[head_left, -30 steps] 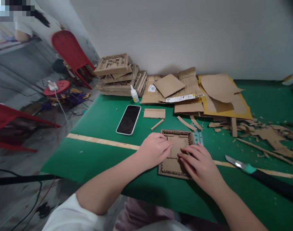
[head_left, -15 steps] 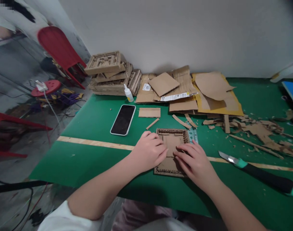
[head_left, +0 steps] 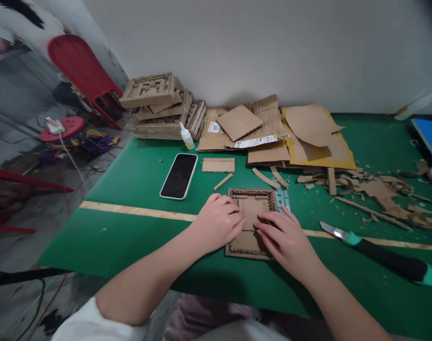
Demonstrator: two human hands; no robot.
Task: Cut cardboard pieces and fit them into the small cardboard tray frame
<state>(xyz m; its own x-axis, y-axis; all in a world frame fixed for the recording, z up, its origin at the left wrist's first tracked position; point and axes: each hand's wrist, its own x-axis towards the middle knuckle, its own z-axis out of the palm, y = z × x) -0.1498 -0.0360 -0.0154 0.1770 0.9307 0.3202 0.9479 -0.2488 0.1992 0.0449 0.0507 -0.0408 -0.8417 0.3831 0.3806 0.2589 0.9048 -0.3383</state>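
This looks like a small craft workshop. The green table (head_left: pixel 130 246) has big cardboard sheets (head_left: pixel 240 122), a messy pile of cut scraps (head_left: pixel 382 192), a knife (head_left: pixel 389 255) and a stack of cardboard frames (head_left: pixel 150 90). A red plastic chair (head_left: pixel 79 66) stands on the gray floor (head_left: pixel 6 303).

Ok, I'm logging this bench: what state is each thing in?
Cardboard tray: flat, open-topped
Left hand: bent over tray's left edge
Right hand: bent over tray's right edge
Phone: lying flat, screen dark
Knife: lying down, blade out
Bottle: upright
Cardboard frames: stacked
Cardboard scraps: scattered
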